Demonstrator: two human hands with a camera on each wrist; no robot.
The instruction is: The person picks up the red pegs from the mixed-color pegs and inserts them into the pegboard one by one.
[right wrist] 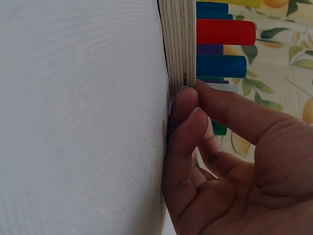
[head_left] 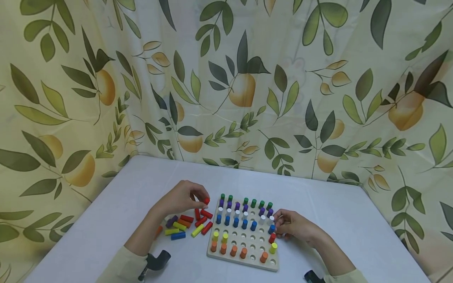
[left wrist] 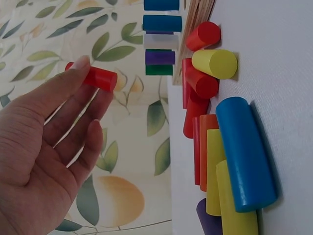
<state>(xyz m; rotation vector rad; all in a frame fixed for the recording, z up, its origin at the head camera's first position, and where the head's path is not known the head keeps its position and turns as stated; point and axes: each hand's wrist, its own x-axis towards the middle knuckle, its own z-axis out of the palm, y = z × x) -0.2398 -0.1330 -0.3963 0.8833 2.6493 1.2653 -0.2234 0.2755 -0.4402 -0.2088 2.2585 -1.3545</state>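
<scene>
My left hand (head_left: 182, 197) pinches a red cylindrical peg (left wrist: 102, 78) between thumb and fingertips, raised at the left side of the wooden pegboard (head_left: 257, 263). Under and beside that hand lie loose pegs, among them a blue peg (head_left: 178, 236), a yellow peg (head_left: 197, 230) and a red peg (head_left: 207, 228). At the board's right edge, my right hand (head_left: 296, 225) grips the layered wood side, thumb at its top face and curled fingers against the side in the right wrist view. Pegs stand upright in coloured rows: green, purple, white, blue, yellow and orange, plus one red peg (head_left: 272, 238).
A white-covered table (head_left: 311, 196) carries everything. Behind it hangs a curtain (head_left: 226, 129) printed with leaves and fruit. Bare holes show between the board's standing pegs. Dark devices sit at both wrists, such as the left wrist camera (head_left: 158, 260).
</scene>
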